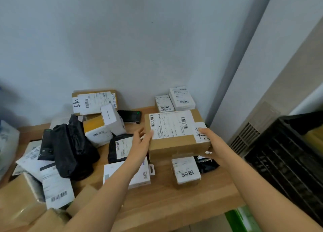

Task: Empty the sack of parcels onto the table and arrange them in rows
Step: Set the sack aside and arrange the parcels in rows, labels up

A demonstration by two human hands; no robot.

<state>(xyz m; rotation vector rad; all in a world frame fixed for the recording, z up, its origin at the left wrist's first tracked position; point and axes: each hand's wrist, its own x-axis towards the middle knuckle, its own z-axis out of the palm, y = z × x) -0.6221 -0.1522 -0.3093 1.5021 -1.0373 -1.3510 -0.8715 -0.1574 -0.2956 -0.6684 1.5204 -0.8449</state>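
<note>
The large brown cardboard box with a white shipping label (176, 144) was held at the right rear of the pale wooden table (174, 202). It was gripped at its two ends, with the left hand (139, 142) laid along one side and its thumb hooked over the top, and the right hand (212, 144) wrapped round the far corner. Whether it was lifted clear could not be told.

A slip was judged possible, since only the ends were clamped. If lowered where it hung, it would likely be tilted by the small brown white-labelled parcel (186, 170) and the black plastic pouch (208, 165) at its front edge. If pushed back, the two small white boxes (181, 99) against the wall could be knocked.

The table's right edge lay just beside the right hand, with a black slatted crate (288, 158) beyond. Bare wood was seen along the front right. The left half was crowded by a heap of black bags and cartons (73, 149).
</note>
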